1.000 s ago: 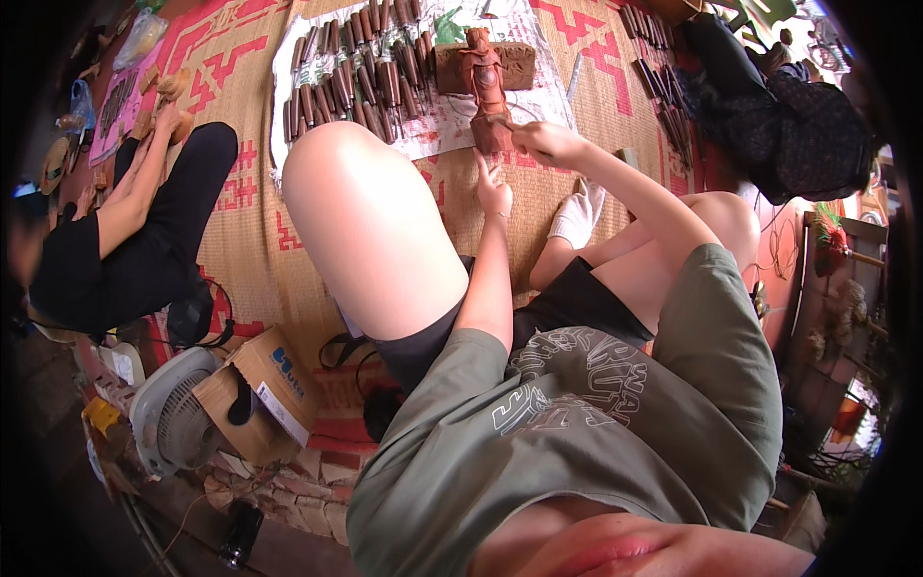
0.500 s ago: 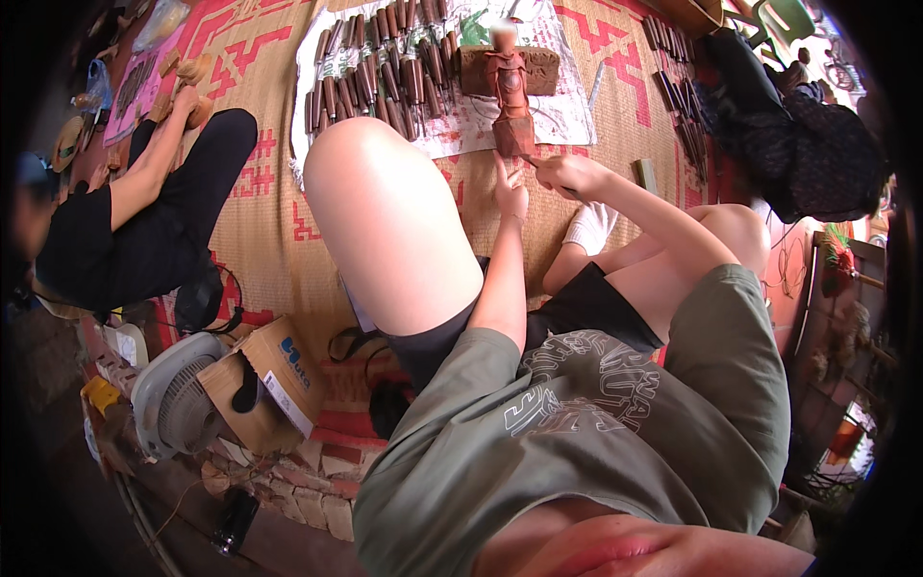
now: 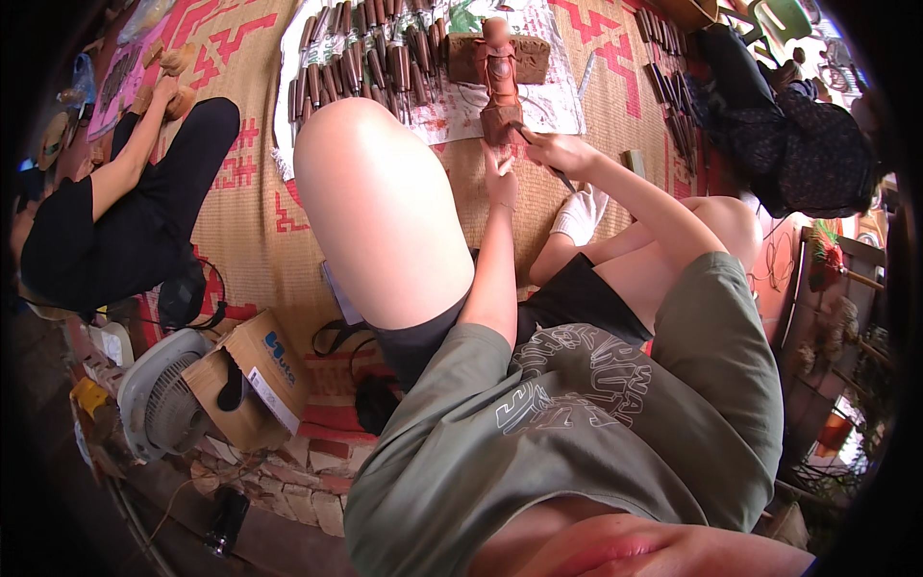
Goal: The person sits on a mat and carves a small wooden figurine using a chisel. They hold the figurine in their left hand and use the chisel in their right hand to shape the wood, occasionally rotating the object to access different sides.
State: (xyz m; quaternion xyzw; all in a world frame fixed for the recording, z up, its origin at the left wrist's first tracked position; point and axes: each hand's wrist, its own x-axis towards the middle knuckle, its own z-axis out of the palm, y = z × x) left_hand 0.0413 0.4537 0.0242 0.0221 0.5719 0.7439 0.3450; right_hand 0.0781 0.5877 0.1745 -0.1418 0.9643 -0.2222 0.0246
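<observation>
- Right hand: fingers closed around a dark tool, one end of which reaches the base of the wooden figure.
- Left hand: fingers raised at the near end of the base; how far they are open, and whether they grip it, I cannot tell.
- Wooden figure: reddish, base toward the person, upper part across a carved block, over a white cloth.
- Left of the figure: rows of tools with brown handles.
- Beneath the cloth: a straw mat patterned in red.
</observation>
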